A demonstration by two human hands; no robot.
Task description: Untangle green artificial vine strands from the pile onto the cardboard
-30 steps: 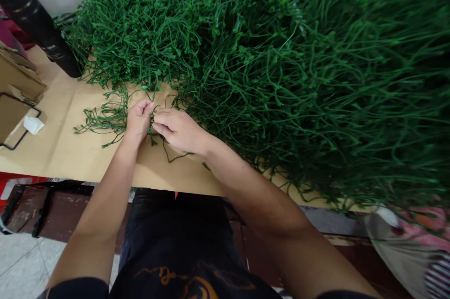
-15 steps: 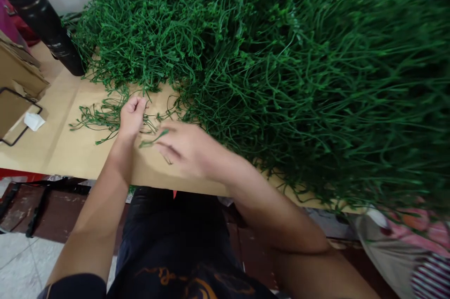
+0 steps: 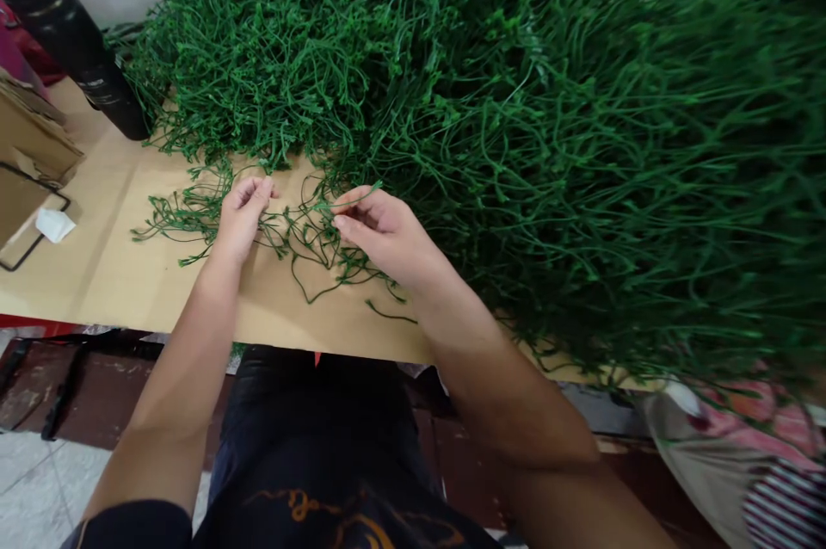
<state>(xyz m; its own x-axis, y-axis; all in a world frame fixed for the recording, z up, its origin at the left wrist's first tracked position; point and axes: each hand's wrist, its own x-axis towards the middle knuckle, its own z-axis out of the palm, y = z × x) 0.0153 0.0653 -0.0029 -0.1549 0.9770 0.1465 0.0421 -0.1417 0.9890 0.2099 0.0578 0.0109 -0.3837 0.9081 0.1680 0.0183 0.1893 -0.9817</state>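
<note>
My left hand (image 3: 242,209) is closed in a pinch over the cardboard (image 3: 161,295), thumb against forefinger; whatever it may hold is hidden. Thin green artificial stems (image 3: 187,218) with small budded tips lie under and to the left of it. Between thumb and forefinger of my right hand (image 3: 393,239) is one green artificial stem (image 3: 365,194), its tip pointing up and right. Below that hand, loose stems (image 3: 310,243) lie tangled on the cardboard. A large heap of the same green stems (image 3: 465,93) rises behind both hands and spreads to the right.
A black bottle (image 3: 83,50) stands at the back left. Near it are a cardboard box (image 3: 32,132), a black wire frame (image 3: 61,196) and a crumpled white tissue (image 3: 55,225). At the lower right, a person's striped clothing (image 3: 784,506) shows beside the table.
My right hand has moved right and slightly away from me, with a stem still in its fingers. My left hand has stayed almost in place.
</note>
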